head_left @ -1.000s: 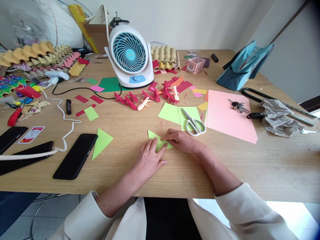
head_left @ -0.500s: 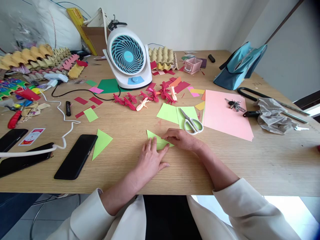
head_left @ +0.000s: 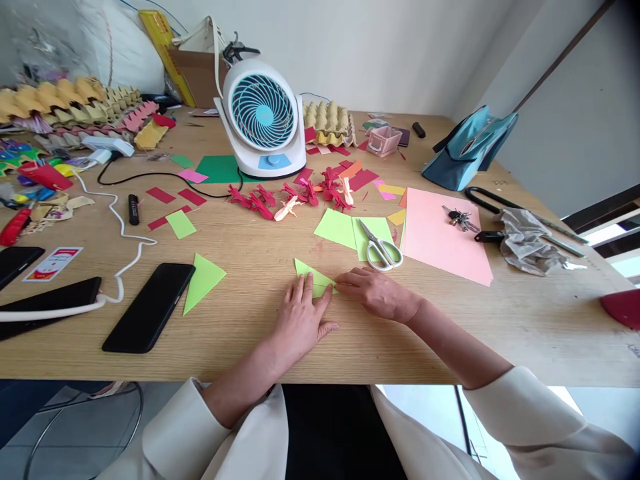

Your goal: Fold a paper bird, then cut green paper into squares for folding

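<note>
A small piece of light green paper (head_left: 316,272), folded into a triangle, lies flat on the table in front of me. My left hand (head_left: 304,313) rests on it with fingers spread, pressing its lower edge down. At the paper's right corner, the fingertips of my right hand (head_left: 377,293) are drawn together and touch the tip; the hand hides whether the corner is pinched. White-handled scissors (head_left: 383,255) lie just beyond my right hand, on light green paper sheets (head_left: 334,227). To the left sits another folded green triangle (head_left: 204,283).
A black phone (head_left: 149,307) lies left of the green triangle. Folded red paper figures (head_left: 260,203) sit before a white fan (head_left: 263,113). Pink sheets (head_left: 443,240) with keys (head_left: 460,219) are to the right, near a blue bag (head_left: 465,150). A white cable (head_left: 120,253) crosses the left side.
My right hand has slid right along the paper to its corner, uncovering more of it. The left hand stays pressed on the paper. The camera view has shifted slightly.
</note>
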`<state>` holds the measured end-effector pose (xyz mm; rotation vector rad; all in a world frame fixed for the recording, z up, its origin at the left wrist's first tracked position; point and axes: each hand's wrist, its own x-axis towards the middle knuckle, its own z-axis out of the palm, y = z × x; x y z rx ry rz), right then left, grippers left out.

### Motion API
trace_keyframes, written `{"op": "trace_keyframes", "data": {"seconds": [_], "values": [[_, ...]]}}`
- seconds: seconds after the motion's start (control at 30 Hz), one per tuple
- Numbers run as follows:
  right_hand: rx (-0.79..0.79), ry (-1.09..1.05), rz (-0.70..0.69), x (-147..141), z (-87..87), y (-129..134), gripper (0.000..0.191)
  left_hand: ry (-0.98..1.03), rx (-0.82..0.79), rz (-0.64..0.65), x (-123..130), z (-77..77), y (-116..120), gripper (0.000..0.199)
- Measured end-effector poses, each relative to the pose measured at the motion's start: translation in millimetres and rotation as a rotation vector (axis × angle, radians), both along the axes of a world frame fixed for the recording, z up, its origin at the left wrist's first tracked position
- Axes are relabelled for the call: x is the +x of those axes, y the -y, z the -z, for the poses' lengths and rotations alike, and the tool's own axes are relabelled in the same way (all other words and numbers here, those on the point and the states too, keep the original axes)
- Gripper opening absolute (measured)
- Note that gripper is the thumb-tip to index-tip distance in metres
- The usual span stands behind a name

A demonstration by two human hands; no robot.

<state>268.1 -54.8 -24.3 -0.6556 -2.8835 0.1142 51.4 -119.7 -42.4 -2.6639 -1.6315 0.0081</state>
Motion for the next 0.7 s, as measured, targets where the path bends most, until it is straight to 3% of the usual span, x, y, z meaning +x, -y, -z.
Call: {"op": "trace_keyframes", "data": {"seconds": [0.23, 0.53, 0.7], "values": [[0.004, 0.05, -0.022, 12.4, -7.3, 8.2, 0.033, 0.022, 0.007, -0.007, 0.2, -2.5, 0.7, 0.073], [0.039, 0.04, -0.031, 29.7, -0.9, 11.0, 0.037, 0.022, 0.013, -0.009, -0.1, -2.2, 0.8, 0.071], [0.026, -0.071, 0.058, 18.9, -1.9, 3.4, 0.036, 0.038, 0.015, -0.006, -1.0, 0.3, 1.1, 0.071]]}}
